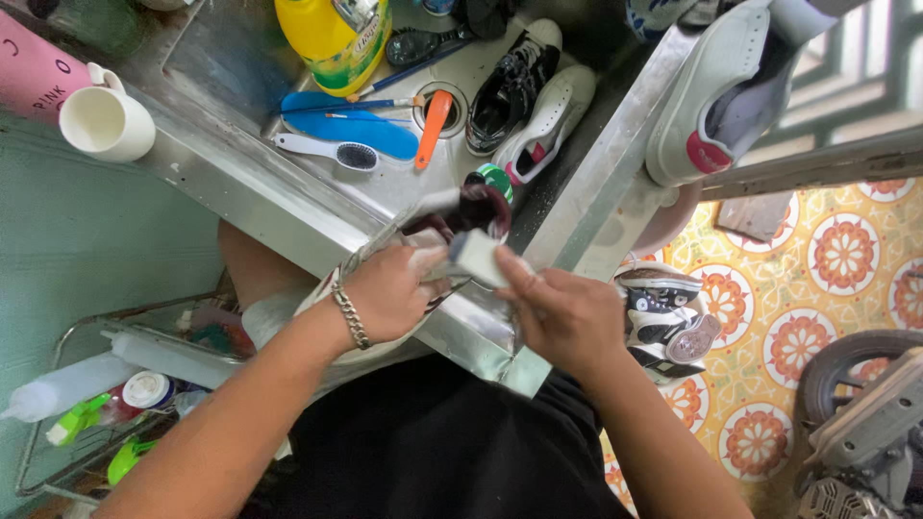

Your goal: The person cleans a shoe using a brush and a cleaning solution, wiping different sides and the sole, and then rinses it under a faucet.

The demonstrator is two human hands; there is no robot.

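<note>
My left hand (389,293), with a chain bracelet on the wrist, grips a white sneaker with a dark red lining (460,213) over the front edge of a steel sink (288,207). My right hand (567,312) pinches a small white sponge block (478,258) and presses it against the sneaker's side. Part of the shoe is hidden under my left hand.
In the sink lie a black and a white sneaker (524,91), blue insoles (356,125), a white brush (327,151), an orange brush (433,125) and a yellow bottle (332,38). A white mug (106,120) stands left. Another sneaker (716,96) rests right; a patterned shoe (668,317) lies below.
</note>
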